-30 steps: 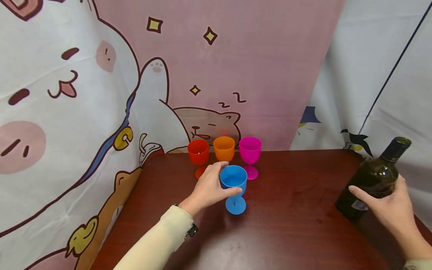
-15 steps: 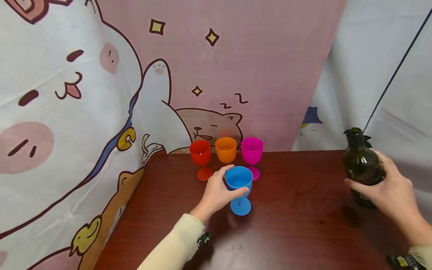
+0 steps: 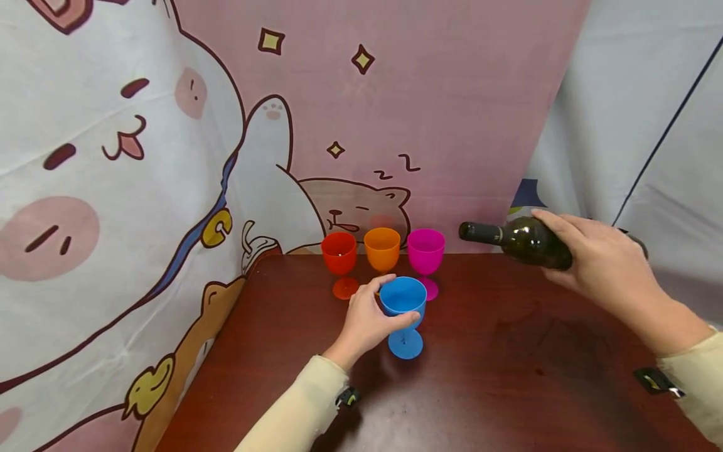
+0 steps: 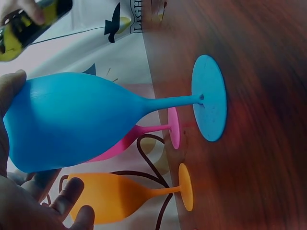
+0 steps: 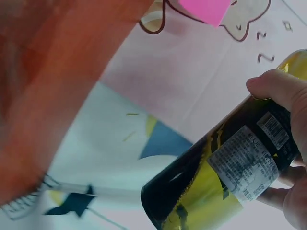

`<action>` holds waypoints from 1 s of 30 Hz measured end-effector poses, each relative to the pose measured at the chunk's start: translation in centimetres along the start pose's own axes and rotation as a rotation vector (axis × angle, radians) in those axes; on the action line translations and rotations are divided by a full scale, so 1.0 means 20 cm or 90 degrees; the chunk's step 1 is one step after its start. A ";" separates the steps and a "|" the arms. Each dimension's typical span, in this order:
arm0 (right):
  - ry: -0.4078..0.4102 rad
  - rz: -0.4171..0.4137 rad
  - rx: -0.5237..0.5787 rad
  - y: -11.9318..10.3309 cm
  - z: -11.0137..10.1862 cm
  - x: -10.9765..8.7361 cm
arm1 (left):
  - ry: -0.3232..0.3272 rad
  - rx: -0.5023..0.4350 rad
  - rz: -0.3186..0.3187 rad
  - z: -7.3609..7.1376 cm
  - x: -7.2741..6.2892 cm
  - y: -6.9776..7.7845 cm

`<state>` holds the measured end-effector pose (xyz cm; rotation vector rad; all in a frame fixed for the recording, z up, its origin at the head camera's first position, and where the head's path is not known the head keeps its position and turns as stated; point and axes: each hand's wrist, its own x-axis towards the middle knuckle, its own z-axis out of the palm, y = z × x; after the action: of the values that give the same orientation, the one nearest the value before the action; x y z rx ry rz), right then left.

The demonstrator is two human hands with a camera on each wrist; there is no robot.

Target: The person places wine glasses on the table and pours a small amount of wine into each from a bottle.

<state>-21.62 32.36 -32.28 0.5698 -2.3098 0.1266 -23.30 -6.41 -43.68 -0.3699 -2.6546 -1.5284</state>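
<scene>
My left hand (image 3: 373, 323) grips the bowl of a blue goblet (image 3: 405, 343), thumb at the near side and fingers behind. The goblet stands upright; whether its foot touches the table I cannot tell. In the left wrist view the blue goblet (image 4: 76, 120) fills the middle. My right hand (image 3: 604, 260) holds a dark green wine bottle (image 3: 531, 242) up off the table, tilted almost level, its neck pointing left toward the goblets. The right wrist view shows the bottle's yellow-and-black label (image 5: 206, 201) with a white sticker. The bottle's mouth is apart from the blue goblet, to its upper right.
Behind the blue goblet, a red goblet (image 3: 339, 252), an orange goblet (image 3: 382, 249) and a magenta goblet (image 3: 426, 251) stand in a row near the back edge of the brown table (image 3: 486, 389). A cartoon-printed cloth (image 3: 452, 113) hangs behind and to both sides.
My right hand has raised the bottle and swung it left, tipping it from leaning right, through nearly upright, to almost level. My left hand keeps its hold on the blue goblet, hardly moving.
</scene>
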 end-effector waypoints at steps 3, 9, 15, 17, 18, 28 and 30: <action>0.010 -0.070 -0.010 -0.04 -0.01 0.08 | 0.000 0.001 -0.006 0.00 0.00 0.00; 0.020 -0.166 -0.049 -0.11 -0.01 0.21 | 0.004 0.016 -0.003 0.00 0.00 0.00; 0.022 -0.211 -0.066 -0.16 -0.03 0.28 | 0.005 0.018 -0.002 0.00 0.00 0.00; 0.024 -0.225 -0.071 -0.16 -0.04 0.29 | 0.004 0.018 -0.001 0.00 0.00 0.00; 0.026 -0.233 -0.073 -0.17 -0.04 0.30 | 0.004 0.018 -0.002 0.00 0.00 0.00; 0.035 -0.282 -0.094 -0.19 -0.03 0.35 | 0.005 0.016 -0.003 0.01 0.00 -0.01; 0.040 -0.289 -0.098 -0.19 -0.03 0.35 | 0.005 0.015 -0.003 0.01 0.00 -0.01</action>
<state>-24.01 26.55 -27.36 0.9756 -2.0511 -0.2447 -23.40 -6.35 -43.91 -0.3567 -2.6675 -1.4945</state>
